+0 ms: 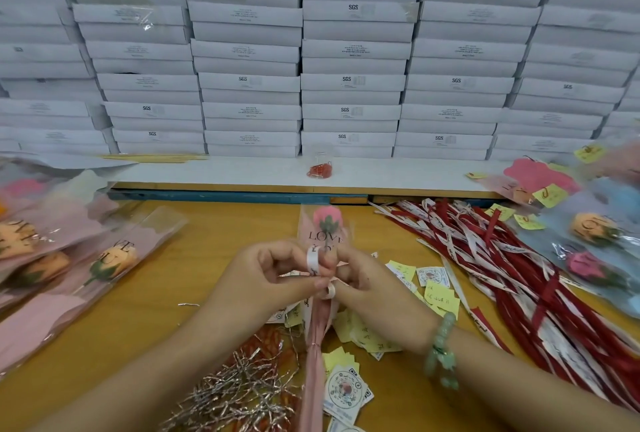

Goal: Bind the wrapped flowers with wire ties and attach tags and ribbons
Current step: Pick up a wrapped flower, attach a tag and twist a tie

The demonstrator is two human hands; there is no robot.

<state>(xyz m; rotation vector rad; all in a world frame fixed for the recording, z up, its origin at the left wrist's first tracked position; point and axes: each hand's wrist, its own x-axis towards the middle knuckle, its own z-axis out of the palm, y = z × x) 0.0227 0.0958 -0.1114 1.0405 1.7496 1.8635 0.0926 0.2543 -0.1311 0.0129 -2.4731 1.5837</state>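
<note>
Nearest, below the left grip (pixel 273 272), a heap of silvery wire ties (pixel 239 393) is spread on the desk (pixel 138 327). Printed round tags (pixel 346 388) are scattered below the right grip (pixel 360 279). The wrapped flower (pixel 316 327) is laid lengthwise between both grips, its pink bud pointed away. At its neck a white ribbon (pixel 312 260) is pinched in a loop by the left grip, and another part is pinched by the curled fingers of the right grip. Yellow notes (pixel 440 296) are strewn just right of the right grip, with red and white ribbons (pixel 519 276) piled beyond them. More wrapped flowers (pixel 114 258) are laid left of the left grip. Beyond the grips, a jar of red clips (pixel 320 168) is set before stacked white boxes (pixel 346 51).
</note>
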